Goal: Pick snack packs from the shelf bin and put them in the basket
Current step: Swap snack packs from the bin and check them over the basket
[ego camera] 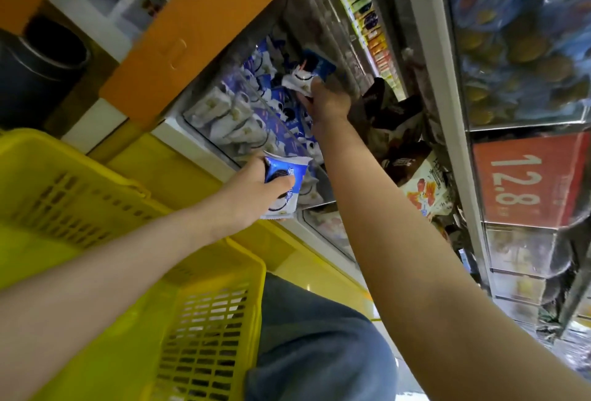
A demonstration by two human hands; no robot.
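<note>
A clear shelf bin (204, 136) holds several blue and white cookie snack packs (243, 112). My left hand (256, 189) grips one blue and white pack (289, 176) just in front of the bin's near edge. My right hand (326, 99) reaches deeper over the bin and holds another blue and white pack (307, 75) lifted above the pile. The yellow plastic basket (204, 320) sits low at the left, under my left forearm; its inside is mostly hidden.
An orange shelf board (198, 29) runs above the bin. Brown and cream snack bags (412, 173) fill the bin to the right. A red price sign reading 12.8 (518, 179) hangs at the right. A dark round bin (41, 61) stands at far left. Blue-trousered legs (319, 346) are below.
</note>
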